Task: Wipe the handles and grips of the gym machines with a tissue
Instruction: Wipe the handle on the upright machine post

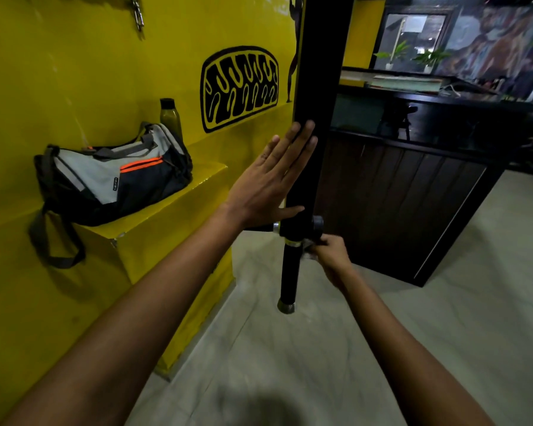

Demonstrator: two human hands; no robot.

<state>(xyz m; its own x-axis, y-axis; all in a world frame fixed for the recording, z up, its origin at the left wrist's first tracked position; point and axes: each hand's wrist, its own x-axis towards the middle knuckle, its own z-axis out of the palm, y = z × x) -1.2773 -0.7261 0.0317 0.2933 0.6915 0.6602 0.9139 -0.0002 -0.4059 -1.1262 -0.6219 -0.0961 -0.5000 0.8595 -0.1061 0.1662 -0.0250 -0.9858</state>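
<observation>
A person's left hand presses flat, fingers straight, against a black upright machine post; the right hand pinches a crumpled pale tissue against the hanging black rubber-sleeved handle. Flimsy tissue likely tears; the rigid handle may swing.

One head-worn wide view, close above the forearms, looking forward and down; facing a yellow wall.

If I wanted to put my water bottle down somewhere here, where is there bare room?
The yellow ledge has a bare strip right of the gym bag, toward the black bar. Behind the bag it is crowded: a bottle stands there. Both hands, left hand and right hand, work at the bar.
</observation>
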